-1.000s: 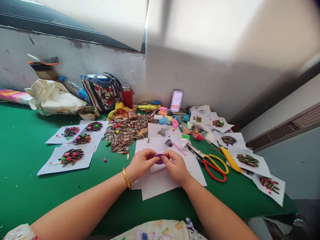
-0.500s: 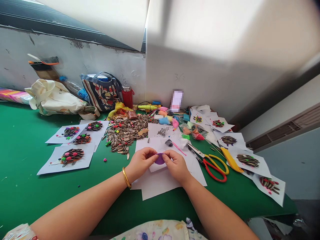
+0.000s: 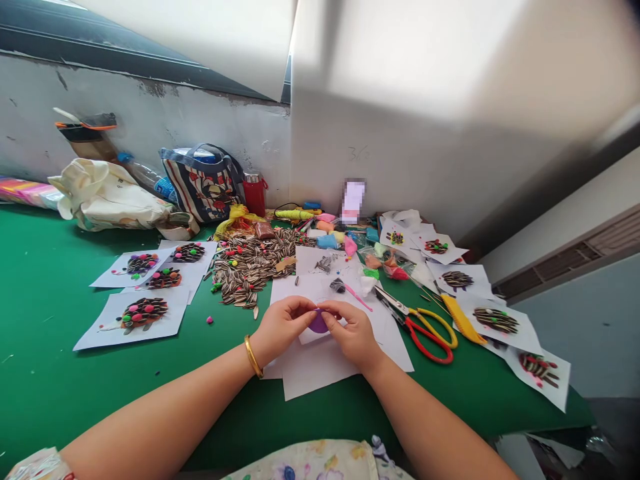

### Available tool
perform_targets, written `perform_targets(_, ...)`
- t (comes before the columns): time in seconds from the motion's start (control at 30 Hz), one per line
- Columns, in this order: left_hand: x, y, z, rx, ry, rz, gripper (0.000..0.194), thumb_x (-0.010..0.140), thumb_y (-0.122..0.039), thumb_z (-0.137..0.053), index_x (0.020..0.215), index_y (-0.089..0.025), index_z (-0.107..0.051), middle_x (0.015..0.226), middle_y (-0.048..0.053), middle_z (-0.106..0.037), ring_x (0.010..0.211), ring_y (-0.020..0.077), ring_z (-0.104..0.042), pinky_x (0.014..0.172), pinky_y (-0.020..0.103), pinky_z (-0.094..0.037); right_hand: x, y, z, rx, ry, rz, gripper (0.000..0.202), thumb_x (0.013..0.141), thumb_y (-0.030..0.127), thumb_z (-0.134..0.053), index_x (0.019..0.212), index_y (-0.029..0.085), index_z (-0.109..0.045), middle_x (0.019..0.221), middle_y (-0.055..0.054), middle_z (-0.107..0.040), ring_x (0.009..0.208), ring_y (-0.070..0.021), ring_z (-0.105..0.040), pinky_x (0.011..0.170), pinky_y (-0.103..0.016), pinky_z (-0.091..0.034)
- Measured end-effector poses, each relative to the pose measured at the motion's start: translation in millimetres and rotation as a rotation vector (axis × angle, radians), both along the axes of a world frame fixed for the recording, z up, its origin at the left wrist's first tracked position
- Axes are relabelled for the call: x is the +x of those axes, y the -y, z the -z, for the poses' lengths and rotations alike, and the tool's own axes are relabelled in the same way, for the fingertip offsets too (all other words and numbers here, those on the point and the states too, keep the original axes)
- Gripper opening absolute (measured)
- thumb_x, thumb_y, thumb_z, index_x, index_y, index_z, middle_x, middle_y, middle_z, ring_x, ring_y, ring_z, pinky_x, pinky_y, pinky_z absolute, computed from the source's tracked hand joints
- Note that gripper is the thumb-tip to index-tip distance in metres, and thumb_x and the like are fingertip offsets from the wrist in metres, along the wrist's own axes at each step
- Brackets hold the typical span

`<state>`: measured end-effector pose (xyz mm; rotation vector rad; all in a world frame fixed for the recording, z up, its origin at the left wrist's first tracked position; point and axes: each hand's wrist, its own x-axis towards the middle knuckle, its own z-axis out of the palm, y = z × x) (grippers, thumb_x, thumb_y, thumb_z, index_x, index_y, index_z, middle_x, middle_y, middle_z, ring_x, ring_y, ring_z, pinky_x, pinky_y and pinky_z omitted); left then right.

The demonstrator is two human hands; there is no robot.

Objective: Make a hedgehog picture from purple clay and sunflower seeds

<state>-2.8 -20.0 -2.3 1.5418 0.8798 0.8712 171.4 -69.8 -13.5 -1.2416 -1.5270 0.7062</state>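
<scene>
A flat round piece of purple modelling clay (image 3: 319, 323) is pinched between both hands at the middle of the table. My left hand (image 3: 286, 325) grips its left edge with thumb and fingers, a gold bangle at the wrist. On the other side, my right hand (image 3: 353, 330) is closed on the right edge. The fingertips of both hands meet at the top and cover part of the clay. White paper sheets (image 3: 320, 380) lie beneath the hands. Just beyond them is a pink clay tool (image 3: 359, 297) beside a small dark lump (image 3: 337, 285).
A heap of striped sunflower seeds (image 3: 245, 270) lies ahead to the left. Two pairs of scissors (image 3: 425, 333) and a yellow strip (image 3: 463, 320) are at the right. Seed-covered hedgehog pictures (image 3: 145, 313) lie on both sides. Bags, including a striped bag (image 3: 203, 183), stand by the wall.
The fingers have shifted slightly on the purple clay, with the right fingertips now closer to the left ones and covering more of its top. Everything else stays in place.
</scene>
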Motion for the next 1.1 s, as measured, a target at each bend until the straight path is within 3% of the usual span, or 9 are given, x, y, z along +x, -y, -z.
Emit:
perform_targets(0.43, 0.1, 0.2, -1.9, 0.031, -0.036, -0.031, 0.02, 0.077, -0.035, -0.066, 0.085, -0.017, -0.07, 0.083, 0.005, -0.072, 0.076, 0.0175, -0.066, 0.07, 0.029, -0.054, -0.1, -0.8, -2.1, -0.059, -0.011, 0.035, 0.02, 0.089, 0.032, -0.057, 0.097, 0.021, -0.072, 0.091, -0.004, -0.072, 0.078, -0.017, -0.064, 0.07, -0.028, -0.051)
perform_targets(0.63, -0.2, 0.0, -1.9, -0.042, 0.004, -0.007, 0.035, 0.076, -0.037, -0.069, 0.104, -0.016, -0.064, 0.088, 0.006, -0.071, 0.079, 0.0179, -0.066, 0.07, 0.03, -0.053, 0.4, -0.6, -4.5, -0.089, -0.069, 0.061, 0.02, 0.088, 0.033, -0.057, 0.092, 0.02, -0.071, 0.087, -0.003, -0.07, 0.074, -0.0158, -0.062, 0.068, -0.027, -0.051)
perform_targets(0.83, 0.2, -0.5, -0.2, -0.091, 0.08, 0.024, 0.037, 0.077, -0.035, -0.07, 0.107, -0.017, -0.059, 0.08, 0.003, -0.067, 0.076, 0.017, -0.065, 0.072, 0.032, -0.053, -2.3, 0.4, -8.9, -0.143, -0.059, -0.024, 0.021, 0.081, 0.029, -0.063, 0.101, 0.021, -0.068, 0.093, -0.003, -0.069, 0.081, -0.0163, -0.061, 0.075, -0.028, -0.05)
perform_targets(1.1, 2.6, 2.0, -1.8, -0.094, 0.083, 0.015, 0.043, 0.073, -0.03, -0.074, 0.111, -0.018, -0.057, 0.081, 0.001, -0.064, 0.078, 0.0162, -0.063, 0.073, 0.031, -0.052, -2.3, 0.2, -8.2, -0.13, -0.041, -0.014, 0.021, 0.084, 0.027, -0.059, 0.102, 0.02, -0.066, 0.094, -0.003, -0.067, 0.083, -0.0161, -0.06, 0.077, -0.029, -0.05)
